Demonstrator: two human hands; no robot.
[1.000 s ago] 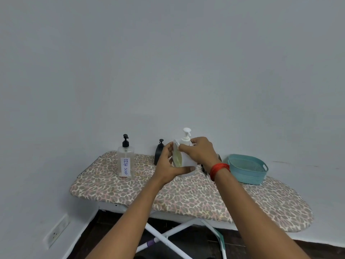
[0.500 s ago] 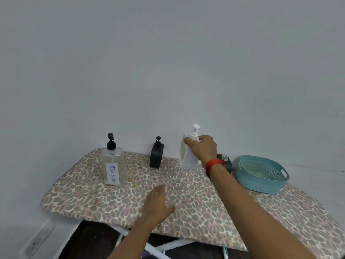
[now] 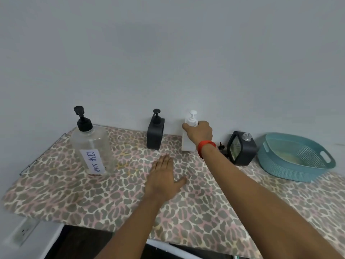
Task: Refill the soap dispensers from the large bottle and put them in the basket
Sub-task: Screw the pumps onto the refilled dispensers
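Observation:
A white soap dispenser (image 3: 187, 144) stands upright on the leopard-print ironing board (image 3: 186, 212) by the wall, and my right hand (image 3: 199, 132) grips it around the neck under its pump. My left hand (image 3: 164, 176) lies flat and open on the board in front of it. A black dispenser (image 3: 155, 134) stands to the left. Another black dispenser (image 3: 241, 148) with its pump off lies tilted to the right. The large clear bottle (image 3: 92, 146) labelled DISH SOAP stands at the left. The teal basket (image 3: 291, 161) sits at the far right, with nothing in it.
The board runs along a grey wall. A small black pump part (image 3: 222, 147) lies between the white dispenser and the tilted black one. A wall socket (image 3: 23, 230) is low at the left. The board's near edge drops to a dark floor.
The white dispenser went from both hands in the air down onto the board by the wall. My left hand let go and settled flat on the board. The view moved closer.

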